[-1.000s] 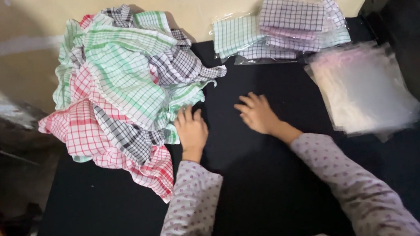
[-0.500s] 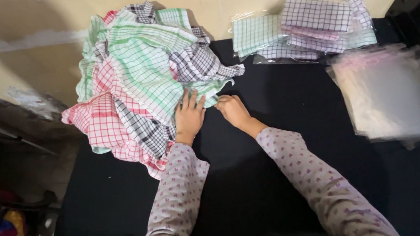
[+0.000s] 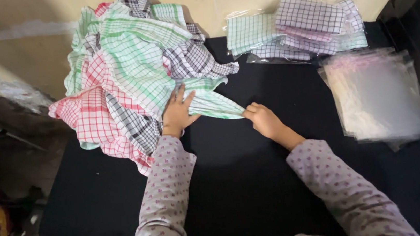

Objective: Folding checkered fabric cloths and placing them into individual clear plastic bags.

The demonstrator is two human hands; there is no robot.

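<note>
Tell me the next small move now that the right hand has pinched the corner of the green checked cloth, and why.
Probably draw the right hand rightward, pulling the green checked cloth out over the bare black table. Its corner is pinched, the rest is tangled in the pile of checked cloths, and the left hand lies flat on the pile's edge, steadying it.

A green-and-white checked cloth (image 3: 208, 102) lies at the near edge of a loose heap of checked cloths (image 3: 127, 74) — red, green and grey ones, crumpled together on the black table's left end. One corner is drawn out to a taut point toward the right — the rest stays bunched in the heap.
</note>
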